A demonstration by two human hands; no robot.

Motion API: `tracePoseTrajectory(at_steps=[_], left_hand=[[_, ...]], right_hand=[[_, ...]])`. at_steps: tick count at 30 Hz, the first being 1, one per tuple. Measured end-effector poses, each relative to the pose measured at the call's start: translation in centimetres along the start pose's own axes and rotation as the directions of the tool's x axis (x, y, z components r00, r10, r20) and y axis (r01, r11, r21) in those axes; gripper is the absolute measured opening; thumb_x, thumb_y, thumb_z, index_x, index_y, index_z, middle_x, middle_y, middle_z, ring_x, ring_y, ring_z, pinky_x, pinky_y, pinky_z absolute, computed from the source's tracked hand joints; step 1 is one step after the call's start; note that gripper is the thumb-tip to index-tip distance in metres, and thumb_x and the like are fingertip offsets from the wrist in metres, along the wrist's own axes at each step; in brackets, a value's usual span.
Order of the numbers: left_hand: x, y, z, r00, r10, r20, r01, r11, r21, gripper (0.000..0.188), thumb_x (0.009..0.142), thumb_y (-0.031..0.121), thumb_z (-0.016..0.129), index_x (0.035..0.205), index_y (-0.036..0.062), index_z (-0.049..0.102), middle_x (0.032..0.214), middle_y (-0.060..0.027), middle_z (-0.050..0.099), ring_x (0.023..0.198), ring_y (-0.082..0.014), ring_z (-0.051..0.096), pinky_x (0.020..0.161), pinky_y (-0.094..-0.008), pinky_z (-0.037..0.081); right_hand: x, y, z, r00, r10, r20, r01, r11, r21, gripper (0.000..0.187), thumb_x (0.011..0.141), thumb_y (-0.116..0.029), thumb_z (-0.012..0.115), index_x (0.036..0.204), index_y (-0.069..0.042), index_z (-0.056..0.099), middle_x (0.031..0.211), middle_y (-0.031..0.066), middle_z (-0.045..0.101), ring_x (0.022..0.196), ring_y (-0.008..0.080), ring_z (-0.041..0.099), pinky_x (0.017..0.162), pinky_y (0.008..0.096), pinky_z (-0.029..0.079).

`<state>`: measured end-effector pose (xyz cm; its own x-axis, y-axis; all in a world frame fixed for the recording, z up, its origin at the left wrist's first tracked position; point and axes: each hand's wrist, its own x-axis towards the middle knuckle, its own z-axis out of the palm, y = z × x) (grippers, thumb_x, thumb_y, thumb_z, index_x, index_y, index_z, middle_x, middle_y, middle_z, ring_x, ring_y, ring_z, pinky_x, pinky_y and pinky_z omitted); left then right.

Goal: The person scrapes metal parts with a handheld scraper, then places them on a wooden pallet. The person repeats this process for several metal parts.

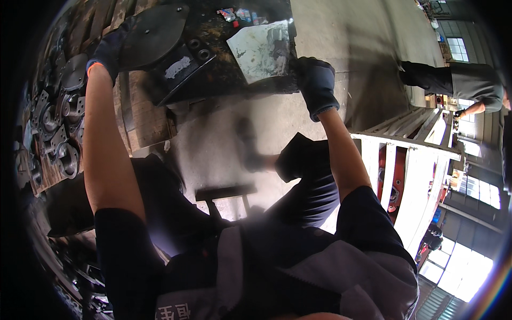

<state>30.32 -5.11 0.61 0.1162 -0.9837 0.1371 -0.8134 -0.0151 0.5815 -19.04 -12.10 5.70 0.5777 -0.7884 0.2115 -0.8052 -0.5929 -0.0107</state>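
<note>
A dark glove covers my left hand [109,53], which is closed at the left edge of a flat dark metal plate [154,37] with a rounded outline and small holes; its fingertips are hidden. Beneath and beside that plate is a dark metal block [178,69] with a pale worn patch and two round bosses. My right hand [317,85], also gloved, is curled at the right edge of the dark worktable [224,88]. What lies inside its fingers, if anything, does not show. Nearby on the tabletop is a stained whitish sheet [261,52].
Small colourful packets [234,15] lie at the table's far side. Several metal castings [58,128] rest on wooden pallets at the left. A white slatted frame [405,149] stands at the right, with another person [474,85] beyond it. A small stool [226,192] is below me.
</note>
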Motion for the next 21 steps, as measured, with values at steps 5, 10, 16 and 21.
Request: tracePoseTrajectory(at_steps=[5,10,16,21], left_hand=[[-0.2,-0.6,-0.2,0.999,0.03,-0.018,-0.027,0.983,0.184,0.037,0.087,0.005,0.045,0.122,0.0074,0.053,0.123,-0.0146,0.053,0.114,-0.028,0.05,0.097,-0.0324,0.039],[1.1,2.8,-0.4,0.844,-0.515,0.149,0.526,0.743,-0.413,0.035,0.088,0.011,0.047,0.122,0.0077,0.053,0.119,-0.0126,0.056,0.11,-0.0258,0.052,0.094,-0.0324,0.04],[0.7,-5.1,2.1,0.97,0.17,-0.174,-0.181,0.982,-0.048,0.034,0.088,0.027,0.054,0.116,0.0071,0.059,0.105,-0.005,0.062,0.099,-0.0162,0.055,0.086,-0.0311,0.043],[1.5,-2.3,2.6,0.985,-0.045,-0.164,0.012,0.98,-0.201,0.034,0.088,0.027,0.055,0.115,0.0069,0.059,0.104,-0.0042,0.062,0.098,-0.0157,0.055,0.086,-0.0314,0.043]], right_hand=[[0.2,0.0,0.4,1.0,-0.004,0.031,0.004,1.0,0.02,0.009,0.076,-0.017,0.058,0.08,-0.013,0.065,0.074,0.0093,0.063,0.073,0.0306,0.061,0.064,0.0414,0.047],[0.6,0.1,0.1,0.994,-0.064,0.091,0.067,0.997,-0.032,0.009,0.077,-0.017,0.056,0.081,-0.013,0.064,0.073,0.0102,0.062,0.072,0.0312,0.06,0.063,0.0417,0.047],[0.9,0.6,1.5,0.998,-0.028,0.052,0.027,0.999,0.022,0.011,0.079,-0.018,0.055,0.079,-0.011,0.063,0.073,0.0115,0.061,0.07,0.0328,0.059,0.063,0.0425,0.046],[1.2,1.8,0.8,0.975,-0.185,0.127,0.172,0.979,0.104,0.014,0.079,-0.012,0.057,0.088,-0.004,0.064,0.079,0.0173,0.062,0.076,0.0332,0.06,0.067,0.0409,0.048]])
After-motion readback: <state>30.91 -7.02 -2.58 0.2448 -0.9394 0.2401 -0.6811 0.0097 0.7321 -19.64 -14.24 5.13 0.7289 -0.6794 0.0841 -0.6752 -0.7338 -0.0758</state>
